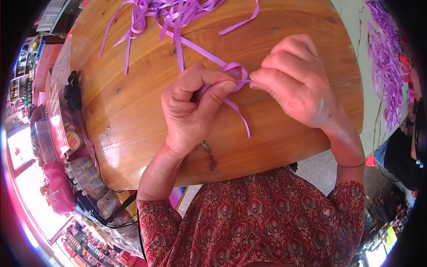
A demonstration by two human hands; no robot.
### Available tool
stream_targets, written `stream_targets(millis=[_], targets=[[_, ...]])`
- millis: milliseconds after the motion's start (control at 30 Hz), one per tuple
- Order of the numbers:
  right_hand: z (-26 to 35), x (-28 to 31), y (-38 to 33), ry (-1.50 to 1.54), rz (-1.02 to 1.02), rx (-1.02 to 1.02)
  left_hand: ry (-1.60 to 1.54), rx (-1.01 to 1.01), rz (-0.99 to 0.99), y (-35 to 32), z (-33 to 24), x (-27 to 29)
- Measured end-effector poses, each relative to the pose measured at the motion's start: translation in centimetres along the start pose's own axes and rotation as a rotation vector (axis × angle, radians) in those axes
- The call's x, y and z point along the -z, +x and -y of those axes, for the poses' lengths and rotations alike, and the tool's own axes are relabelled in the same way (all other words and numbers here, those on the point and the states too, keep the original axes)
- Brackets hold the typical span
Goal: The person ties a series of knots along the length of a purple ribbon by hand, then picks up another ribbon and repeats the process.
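Purple ribbon (235, 71): pinched by left hand (195, 107) and right hand (293, 80) over wooden table (133, 111); ribbon heap (173, 11) far; pink pouch (58, 187), clear packets (91, 178) near left

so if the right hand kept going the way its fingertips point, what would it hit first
Probably the left hand: the right hand points left, both pinching the same purple ribbon, fingertips nearly touching, though depth is unclear.
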State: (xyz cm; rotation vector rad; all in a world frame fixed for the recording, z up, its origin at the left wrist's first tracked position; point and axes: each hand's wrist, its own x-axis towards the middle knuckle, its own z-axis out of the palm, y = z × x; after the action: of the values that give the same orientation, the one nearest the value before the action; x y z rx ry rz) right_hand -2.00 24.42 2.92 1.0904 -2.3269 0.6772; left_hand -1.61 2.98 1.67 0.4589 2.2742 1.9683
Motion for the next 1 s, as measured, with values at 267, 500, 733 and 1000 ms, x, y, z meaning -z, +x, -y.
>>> stream_targets(millis=[267, 500, 733, 1000], targets=[[-1.2, -0.1, 0.0, 0.320, 0.033, -0.275, -0.359, 0.087, -0.029, 0.0, 0.2, -0.3], [-0.9, -0.1, 0.1, 0.263, 0.004, -0.214, -0.293, 0.094, 0.012, 0.1, 0.0, -0.1], [-0.2, -0.4, 0.0, 0.159, 0.034, -0.086, -0.234, 0.058, 0.023, 0.1, 0.2, -0.5], [0.2, -0.5, -0.1, 0.052, 0.054, -0.098, -0.051, 0.028, -0.018, 0.1, 0.0, 0.0]])
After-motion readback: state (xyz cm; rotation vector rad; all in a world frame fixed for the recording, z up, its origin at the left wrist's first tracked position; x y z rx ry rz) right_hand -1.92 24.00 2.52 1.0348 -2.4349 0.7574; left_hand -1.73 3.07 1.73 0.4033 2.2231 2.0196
